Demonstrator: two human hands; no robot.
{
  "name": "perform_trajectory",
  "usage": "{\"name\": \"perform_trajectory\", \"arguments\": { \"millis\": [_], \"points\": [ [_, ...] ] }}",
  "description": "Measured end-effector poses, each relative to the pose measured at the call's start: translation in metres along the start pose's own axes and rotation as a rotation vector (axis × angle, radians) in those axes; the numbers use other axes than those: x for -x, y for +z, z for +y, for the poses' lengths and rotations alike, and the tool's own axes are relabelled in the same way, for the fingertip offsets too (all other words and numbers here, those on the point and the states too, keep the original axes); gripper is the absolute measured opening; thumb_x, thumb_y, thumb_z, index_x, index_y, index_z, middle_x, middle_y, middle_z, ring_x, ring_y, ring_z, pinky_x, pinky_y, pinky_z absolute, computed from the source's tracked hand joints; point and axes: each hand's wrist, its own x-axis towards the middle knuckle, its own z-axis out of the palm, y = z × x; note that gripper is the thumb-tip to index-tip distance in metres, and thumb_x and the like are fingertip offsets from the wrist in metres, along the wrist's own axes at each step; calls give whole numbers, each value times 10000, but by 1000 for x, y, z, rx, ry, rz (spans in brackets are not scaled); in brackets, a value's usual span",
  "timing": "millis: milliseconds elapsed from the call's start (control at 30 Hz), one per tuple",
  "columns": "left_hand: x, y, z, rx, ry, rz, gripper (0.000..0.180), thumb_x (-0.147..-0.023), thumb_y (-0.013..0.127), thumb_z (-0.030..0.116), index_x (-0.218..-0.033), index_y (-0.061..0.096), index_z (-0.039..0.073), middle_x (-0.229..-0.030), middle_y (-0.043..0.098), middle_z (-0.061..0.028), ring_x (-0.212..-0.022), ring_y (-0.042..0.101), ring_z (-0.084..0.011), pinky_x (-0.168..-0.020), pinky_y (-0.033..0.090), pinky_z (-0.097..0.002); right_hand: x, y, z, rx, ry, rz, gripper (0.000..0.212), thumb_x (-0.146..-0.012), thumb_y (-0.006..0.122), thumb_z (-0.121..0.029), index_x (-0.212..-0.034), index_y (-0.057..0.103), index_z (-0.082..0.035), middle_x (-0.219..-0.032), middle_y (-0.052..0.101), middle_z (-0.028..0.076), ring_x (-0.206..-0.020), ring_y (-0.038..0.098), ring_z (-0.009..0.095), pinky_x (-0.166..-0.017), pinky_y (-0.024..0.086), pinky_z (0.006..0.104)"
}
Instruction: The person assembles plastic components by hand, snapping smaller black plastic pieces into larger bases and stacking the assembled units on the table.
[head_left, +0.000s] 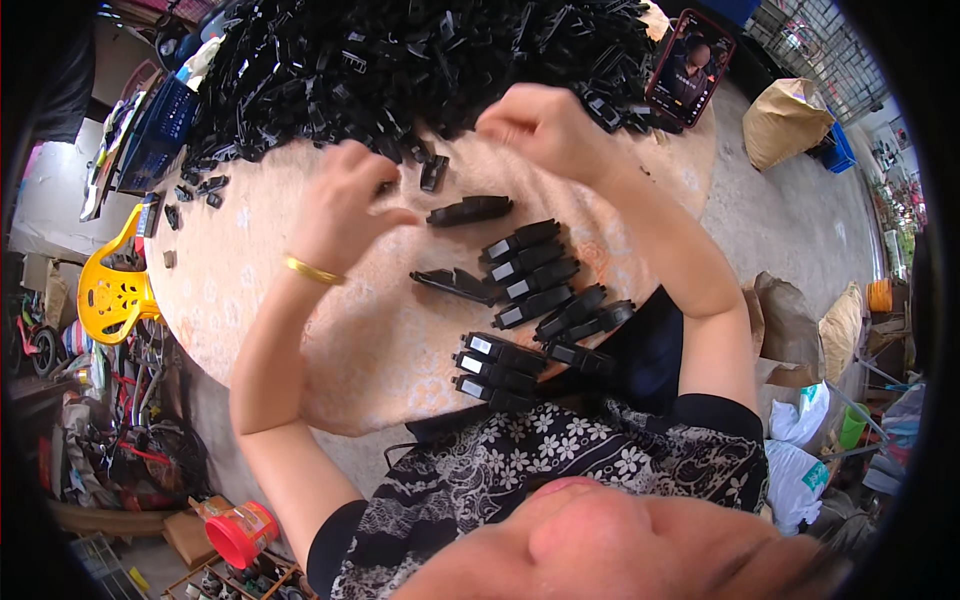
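Observation:
My left hand (350, 205), a gold bangle at its wrist, hovers over the cloth-covered table (350, 350). Its thumb stands apart from the blurred fingers and points toward a long black plastic part (470, 210). A dark piece shows by the fingers; whether they touch it is unclear. My right hand (540, 125) is at the near edge of a big heap of black plastic parts (400, 60), fingers curled together; what they hold is hidden. A small black piece (433, 173) lies between the hands. Nearer me are stacked black parts (525, 265), another group (495, 370) and a single part (452, 284).
A phone (690, 70) with a lit screen stands at the heap's right. Several small black pieces (205, 188) lie at the table's left, near a yellow chair (110, 290). Brown sacks (785, 125) stand on the right; a red bucket (240, 535) is at the lower left.

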Motion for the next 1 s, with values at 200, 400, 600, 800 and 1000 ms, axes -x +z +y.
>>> {"name": "perform_trajectory", "arguments": {
  "millis": [200,400,600,800,1000],
  "points": [
    [8,-6,-47,59,-247,-246,297,-709,743,89,-983,653,21,-951,627,-124,-901,609,-292,-807,483,-357,-1,-5,21,405,-89,51,207,-764,721,-196,-924,704,-65,-828,628,72,-809,606,246,-720,509,343],
    [-2,31,-6,237,-44,-50,233,-722,721,118,-942,678,57,-851,592,-119,-859,571,-314,-767,479,-387,11,12,8,531,3,-163,283,-779,698,-183,-1020,657,-41,-944,618,68,-942,573,254,-780,511,348],
    [-8,49,15,210,62,102,233,-766,698,123,-988,666,59,-887,578,-106,-865,553,-307,-781,474,-380,11,6,3,379,-11,-84,238,-837,643,-194,-1016,647,-36,-863,653,107,-827,616,278,-747,513,361],
    [4,37,18,223,9,-89,263,-801,675,128,-1053,650,54,-909,562,-127,-890,545,-307,-786,468,-384,8,0,-16,-27,231,-394,211,-911,582,-226,-990,629,-36,-767,656,122,-692,630,261,-655,489,362],
    [0,39,12,162,-26,73,204,-862,621,162,-1021,664,40,-927,561,-144,-893,535,-323,-796,457,-396,11,1,-7,326,320,-367,335,-924,531,-377,-1023,642,-77,-823,683,158,-812,649,359,-689,496,443]
  ]
}}
